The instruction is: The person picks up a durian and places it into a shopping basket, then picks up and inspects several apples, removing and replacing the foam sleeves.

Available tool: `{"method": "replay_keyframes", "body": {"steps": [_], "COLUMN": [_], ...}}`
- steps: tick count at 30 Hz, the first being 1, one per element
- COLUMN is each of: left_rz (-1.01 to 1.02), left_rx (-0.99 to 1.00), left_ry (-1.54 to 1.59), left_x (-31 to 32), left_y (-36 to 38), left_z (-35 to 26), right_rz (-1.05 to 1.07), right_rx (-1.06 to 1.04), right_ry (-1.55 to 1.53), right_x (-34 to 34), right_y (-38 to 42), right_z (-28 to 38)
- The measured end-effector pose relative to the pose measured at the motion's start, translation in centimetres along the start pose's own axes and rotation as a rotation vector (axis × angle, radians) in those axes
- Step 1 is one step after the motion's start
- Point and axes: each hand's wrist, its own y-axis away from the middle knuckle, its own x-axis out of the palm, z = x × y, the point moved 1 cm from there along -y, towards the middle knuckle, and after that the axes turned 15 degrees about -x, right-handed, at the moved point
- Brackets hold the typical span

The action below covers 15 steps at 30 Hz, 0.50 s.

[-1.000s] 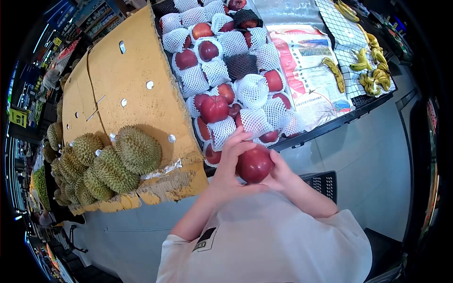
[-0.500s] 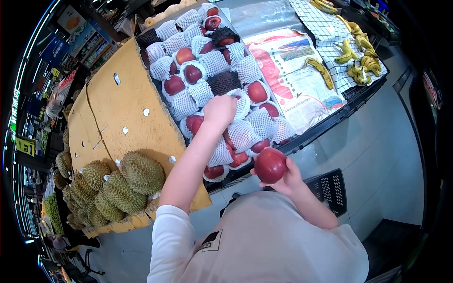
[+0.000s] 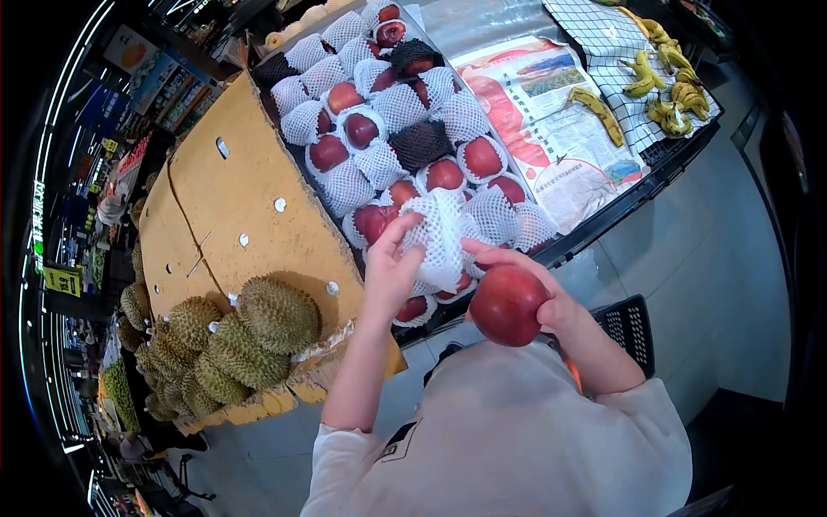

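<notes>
My left hand (image 3: 392,274) grips a white foam net (image 3: 441,237) by its left side, over the near part of the fruit crate. My right hand (image 3: 538,289) holds a large dark red apple (image 3: 508,306) in front of the crate's near edge, with its fingertips close to the net's right side. Whether those fingertips touch the net I cannot tell. Behind the net, red apples (image 3: 361,130) lie in rows, most in white foam nets and a few in black ones (image 3: 419,144).
Durians (image 3: 277,320) are piled on the left beside a tan cardboard sheet (image 3: 228,189). Right of the crate, printed paper (image 3: 551,121) carries a banana (image 3: 596,115), and more bananas (image 3: 676,103) lie on a checked cloth (image 3: 603,52). A black perforated basket (image 3: 627,332) is at the lower right.
My left hand has come back from the middle of the crate, now with the foam net in it. My right hand has brought the apple closer to the net. The view has shifted slightly.
</notes>
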Motion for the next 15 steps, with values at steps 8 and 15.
{"method": "replay_keyframes", "body": {"steps": [8,15], "left_rz": [0.074,-0.069], "left_rx": [-0.090,0.070], "left_ry": [0.229,-0.187], "left_x": [-1.8,-0.7], "left_y": [3.1,4.7], "left_z": [2.2,1.5], "right_rz": [0.131,0.340], "right_rx": [0.175,0.114], "right_ry": [-0.029,0.394], "right_x": [-0.1,0.0], "right_y": [-1.5,-1.9], "right_z": [-1.1,-1.7]}}
